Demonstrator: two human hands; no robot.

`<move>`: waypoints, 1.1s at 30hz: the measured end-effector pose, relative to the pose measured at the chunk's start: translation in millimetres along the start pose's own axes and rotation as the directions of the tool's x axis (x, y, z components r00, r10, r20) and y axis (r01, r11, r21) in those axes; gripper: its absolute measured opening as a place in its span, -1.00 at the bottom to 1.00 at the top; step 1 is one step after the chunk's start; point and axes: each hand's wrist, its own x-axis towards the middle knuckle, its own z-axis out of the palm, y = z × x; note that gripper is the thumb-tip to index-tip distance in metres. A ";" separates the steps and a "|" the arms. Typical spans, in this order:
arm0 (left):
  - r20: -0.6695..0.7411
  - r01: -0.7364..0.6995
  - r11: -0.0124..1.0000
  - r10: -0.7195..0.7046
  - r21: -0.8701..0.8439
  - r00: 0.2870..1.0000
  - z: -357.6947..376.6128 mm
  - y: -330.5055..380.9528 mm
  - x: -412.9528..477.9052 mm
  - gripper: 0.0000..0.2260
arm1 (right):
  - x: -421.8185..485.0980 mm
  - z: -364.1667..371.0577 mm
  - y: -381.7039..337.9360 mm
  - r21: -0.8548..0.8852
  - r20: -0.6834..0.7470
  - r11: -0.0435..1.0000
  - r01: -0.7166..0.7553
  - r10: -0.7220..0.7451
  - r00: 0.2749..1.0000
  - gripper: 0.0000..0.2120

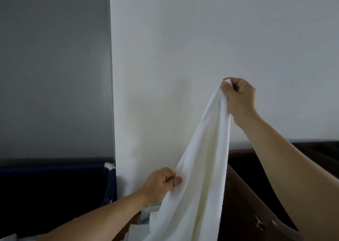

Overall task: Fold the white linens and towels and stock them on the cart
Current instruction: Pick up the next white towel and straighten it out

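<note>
Against the white wall (201,39), the right hand (238,97) pinches the towel (203,167) high by a corner while the left hand (161,182) grips its edge lower, probably seeking the next corner to spread it for folding

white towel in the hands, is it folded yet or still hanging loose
Not folded. The white towel hangs bunched from the right hand, while the left hand pinches its edge lower down.
</note>
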 end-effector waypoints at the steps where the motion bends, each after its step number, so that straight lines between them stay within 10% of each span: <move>1: -0.027 -0.007 1.000 0.007 0.001 1.000 -2.8 -1.4 -1.0 -0.77 | 0.7 -3.1 0.3 -0.005 -0.012 1.000 -0.006 0.006 1.000 -0.84; 14: -0.208 -0.074 0.987 0.043 -0.145 0.977 -55.9 0.5 0.8 -0.78 | 7.9 -42.1 26.1 -0.073 -0.093 0.993 -0.090 0.083 0.992 -0.90; 25: -0.216 0.149 0.979 -0.176 -0.137 0.960 -94.4 27.2 21.7 -0.93 | -10.3 -49.3 41.6 -0.295 0.045 0.947 -0.125 0.145 0.988 -0.90; 29: -0.236 0.073 0.995 -0.088 -0.072 0.968 -81.6 69.9 39.2 -0.95 | -44.3 -22.8 29.8 -0.327 0.650 0.932 0.154 0.104 0.753 -0.69; 33: -0.194 -0.026 0.998 0.038 0.064 0.980 -64.1 102.7 50.2 -0.94 | -81.3 4.5 23.9 -0.287 0.832 0.944 0.165 0.160 0.531 -0.81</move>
